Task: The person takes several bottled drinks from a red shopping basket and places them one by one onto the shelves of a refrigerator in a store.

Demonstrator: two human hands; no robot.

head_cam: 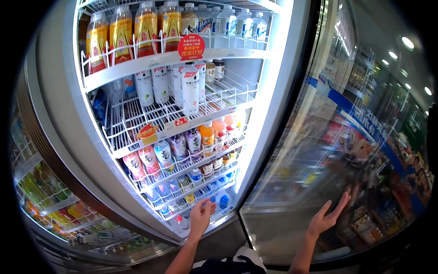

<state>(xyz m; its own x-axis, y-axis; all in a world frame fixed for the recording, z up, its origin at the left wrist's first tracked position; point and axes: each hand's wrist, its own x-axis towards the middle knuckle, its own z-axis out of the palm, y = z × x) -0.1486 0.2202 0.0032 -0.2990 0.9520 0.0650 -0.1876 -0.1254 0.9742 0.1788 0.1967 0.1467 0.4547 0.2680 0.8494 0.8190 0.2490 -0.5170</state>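
Note:
My left hand (pixel 201 216) is raised before the lower shelves of a lit drinks fridge (pixel 268 113), its fingers loosely bent and nothing seen in it. To the right, my right hand (pixel 324 219) is spread beside the swung-open glass door (pixel 287 202), whose pane mirrors part of it. I cannot tell whether it touches the glass. Behind my left hand, a blue-capped bottle (pixel 223 202) and a red-capped bottle (pixel 181 222) stand at the fridge's bottom. White bottles (pixel 190 89) stand on the half-filled wire shelf (pixel 164 113) higher up.
Yellow-labelled bottles (pixel 121 37) and clear bottles (pixel 226 25) line the upper shelf. Pink, blue and purple bottles (pixel 163 154) sit lower, beside orange-juice bottles (pixel 207 135). Another drinks cooler (pixel 48 195) is at the left. Floor (pixel 222 238) shows before my feet.

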